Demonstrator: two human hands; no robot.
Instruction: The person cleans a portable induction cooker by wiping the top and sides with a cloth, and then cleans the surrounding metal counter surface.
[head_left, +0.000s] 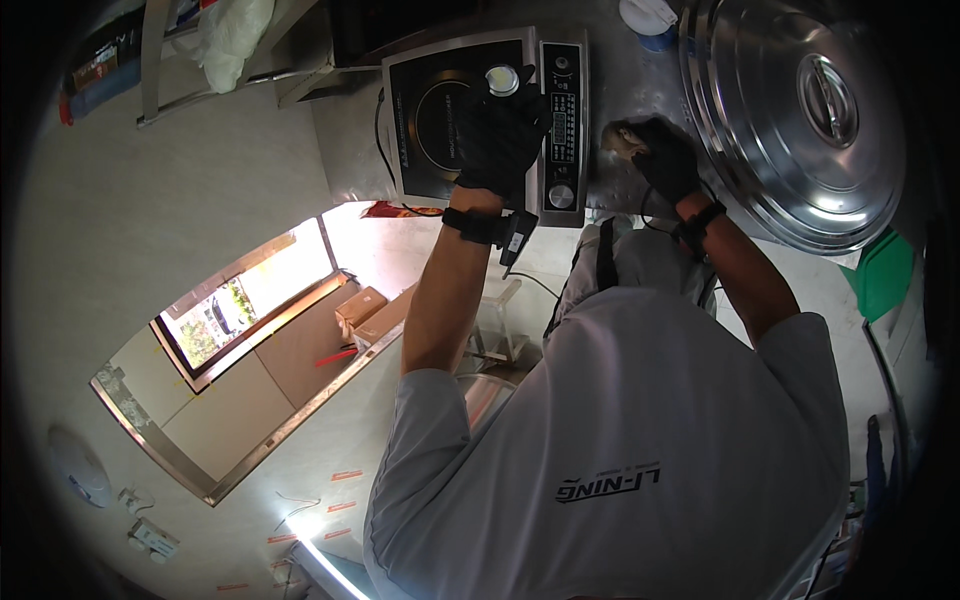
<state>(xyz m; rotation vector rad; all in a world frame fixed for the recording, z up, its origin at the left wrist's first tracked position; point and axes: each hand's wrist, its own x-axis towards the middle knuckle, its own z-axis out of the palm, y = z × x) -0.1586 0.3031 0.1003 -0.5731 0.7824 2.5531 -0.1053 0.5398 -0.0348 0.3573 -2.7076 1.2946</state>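
Note:
My left hand (501, 135), in a black glove, is over the black glass top of an induction cooker (420, 90). Between its thumb and fingers is a small round metal-rimmed thing (502, 79) with a pale middle; its kind is unclear. The fingers' undersides are hidden. My right hand (666, 154), also gloved in black, pinches a crumpled brownish piece (621, 141), perhaps a rag, over the steel counter (615, 82). The cooker's control panel (562, 127), with a knob, lies between both hands. Each wrist wears a dark strap.
A large round stainless steel lid (780, 112) stands right of my right hand. Behind is a blue-and-white tub (649, 26). A black cord (382, 142) runs along the cooker's left side. A plastic bag (232, 37) hangs at upper left. Cardboard boxes (364, 311) sit near a window (225, 307).

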